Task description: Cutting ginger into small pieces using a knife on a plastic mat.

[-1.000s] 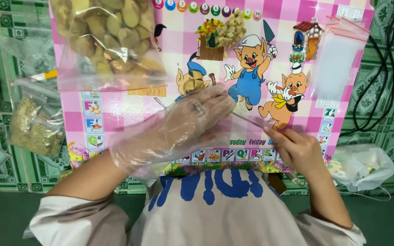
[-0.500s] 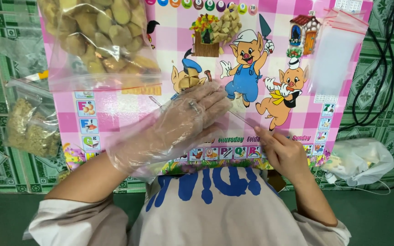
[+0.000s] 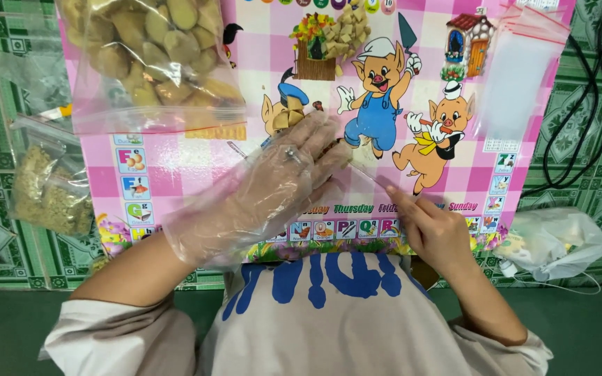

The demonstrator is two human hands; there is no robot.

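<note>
My left hand (image 3: pixel 280 184) wears a loose clear plastic glove and lies with fingers stretched out over a small clear bag (image 3: pixel 360 177) on the pink checked cartoon mat (image 3: pixel 196 167). A few tan pieces (image 3: pixel 283 120) show at its fingertips; whether it grips them I cannot tell. My bare right hand (image 3: pixel 433 230) pinches the near right edge of that clear bag. A big zip bag of tan slices (image 3: pixel 155 56) rests at the mat's upper left.
Bags of dried yellowish bits (image 3: pixel 47 191) lie at the left on the green patterned floor (image 3: pixel 8 83). Empty red-sealed zip bags (image 3: pixel 524 69) sit upper right, a black cable (image 3: pixel 593 90) beyond them, and a crumpled white plastic bag (image 3: pixel 559 240) at the right.
My right hand has slid a little to the left along the clear bag's edge. My gloved left hand stays in nearly the same place.
</note>
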